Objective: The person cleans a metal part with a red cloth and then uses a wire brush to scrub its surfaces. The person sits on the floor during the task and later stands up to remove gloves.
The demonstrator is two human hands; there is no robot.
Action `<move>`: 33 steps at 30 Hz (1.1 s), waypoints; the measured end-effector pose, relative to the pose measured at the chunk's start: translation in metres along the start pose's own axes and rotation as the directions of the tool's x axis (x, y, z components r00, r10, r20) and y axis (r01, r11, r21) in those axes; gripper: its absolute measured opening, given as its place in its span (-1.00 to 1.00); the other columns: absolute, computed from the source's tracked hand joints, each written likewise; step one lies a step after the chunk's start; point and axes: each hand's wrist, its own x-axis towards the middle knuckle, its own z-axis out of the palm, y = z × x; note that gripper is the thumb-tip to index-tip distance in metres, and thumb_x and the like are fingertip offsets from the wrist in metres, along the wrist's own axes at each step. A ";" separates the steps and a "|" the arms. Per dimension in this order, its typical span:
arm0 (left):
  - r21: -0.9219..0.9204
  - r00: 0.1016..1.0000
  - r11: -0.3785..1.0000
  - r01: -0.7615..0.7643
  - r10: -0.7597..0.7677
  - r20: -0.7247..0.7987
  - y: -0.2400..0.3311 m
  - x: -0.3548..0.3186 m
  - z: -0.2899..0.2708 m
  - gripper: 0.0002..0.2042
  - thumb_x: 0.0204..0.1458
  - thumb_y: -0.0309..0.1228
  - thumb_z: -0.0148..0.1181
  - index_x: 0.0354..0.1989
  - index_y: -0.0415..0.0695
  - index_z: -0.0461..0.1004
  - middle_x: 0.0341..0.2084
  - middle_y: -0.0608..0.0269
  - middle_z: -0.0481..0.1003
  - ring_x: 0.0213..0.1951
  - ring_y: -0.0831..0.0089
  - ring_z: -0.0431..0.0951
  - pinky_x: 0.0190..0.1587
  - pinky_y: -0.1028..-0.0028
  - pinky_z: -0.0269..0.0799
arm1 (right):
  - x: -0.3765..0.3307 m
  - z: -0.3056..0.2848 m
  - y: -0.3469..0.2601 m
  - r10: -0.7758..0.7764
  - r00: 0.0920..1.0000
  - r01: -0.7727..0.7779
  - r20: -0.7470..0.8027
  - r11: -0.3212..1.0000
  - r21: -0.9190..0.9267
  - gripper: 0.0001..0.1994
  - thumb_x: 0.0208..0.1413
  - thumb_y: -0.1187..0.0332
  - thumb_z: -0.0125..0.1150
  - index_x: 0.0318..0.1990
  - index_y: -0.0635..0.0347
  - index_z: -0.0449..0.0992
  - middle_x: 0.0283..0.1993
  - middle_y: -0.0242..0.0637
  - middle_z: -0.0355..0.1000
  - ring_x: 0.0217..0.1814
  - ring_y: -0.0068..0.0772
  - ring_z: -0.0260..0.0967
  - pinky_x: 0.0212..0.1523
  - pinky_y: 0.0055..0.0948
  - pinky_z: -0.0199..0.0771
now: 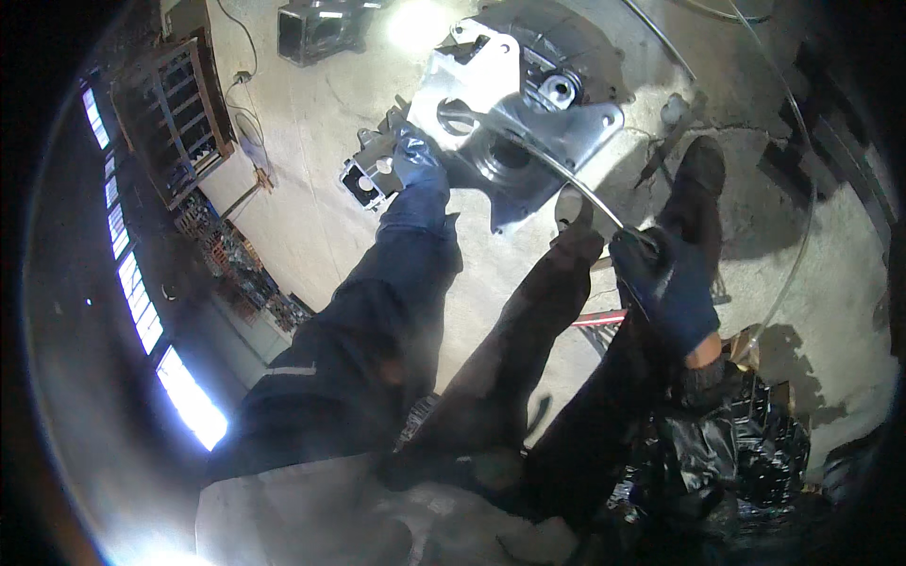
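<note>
hands (665, 283) in dk blue gloves (687, 307); dk trousers (505, 349), dk shoes (700, 168)

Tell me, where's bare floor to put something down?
Bare floor shows between the small metal block and barred frame, and between the right hand and clear hose. It's crowded around the metal casing, with the left hand and long bar.

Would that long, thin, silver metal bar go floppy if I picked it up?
Probably not: the long, thin, silver metal bar looks stiff, running straight out from the dark-blue-gloved right hand without bending. It might feel slippery, since its shine suggests a smooth surface. It'd likely be awkward to balance from one end, being so long and thin.
</note>
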 end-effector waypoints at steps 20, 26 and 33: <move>-0.571 0.844 -0.814 0.106 -0.230 0.484 0.029 -0.085 -0.013 -0.40 0.41 0.09 -0.14 0.23 -0.22 0.46 -0.03 0.15 0.56 -0.02 0.33 0.54 0.08 0.40 0.44 | -0.098 0.071 0.049 -0.028 0.971 0.009 -0.239 0.997 -0.080 -0.76 0.26 0.17 0.33 -0.16 0.18 0.62 -0.30 0.02 0.62 -0.21 0.08 0.62 -0.21 -0.13 0.60; -0.572 0.866 -0.789 -0.224 -0.430 0.255 0.048 -0.007 0.095 -0.59 0.41 -0.05 -0.03 0.14 -0.11 0.50 -0.14 0.24 0.52 -0.13 0.39 0.55 -0.06 0.46 0.51 | -0.063 0.110 0.018 -0.154 0.947 0.045 -0.282 0.932 -0.359 -0.79 0.20 0.21 0.39 -0.17 0.13 0.65 -0.29 -0.04 0.64 -0.22 0.05 0.65 -0.26 -0.18 0.60; -0.071 0.933 -0.966 -0.250 -0.260 0.249 0.040 -0.026 0.127 -0.72 0.36 -0.14 0.12 -0.06 -0.11 0.51 -0.27 0.37 0.50 -0.30 0.55 0.54 -0.30 0.57 0.53 | -0.018 0.148 0.037 -0.369 0.909 0.166 -0.196 0.750 -0.641 -0.87 0.17 0.32 0.39 -0.24 0.15 0.62 -0.37 -0.10 0.60 -0.35 0.01 0.61 -0.32 -0.24 0.56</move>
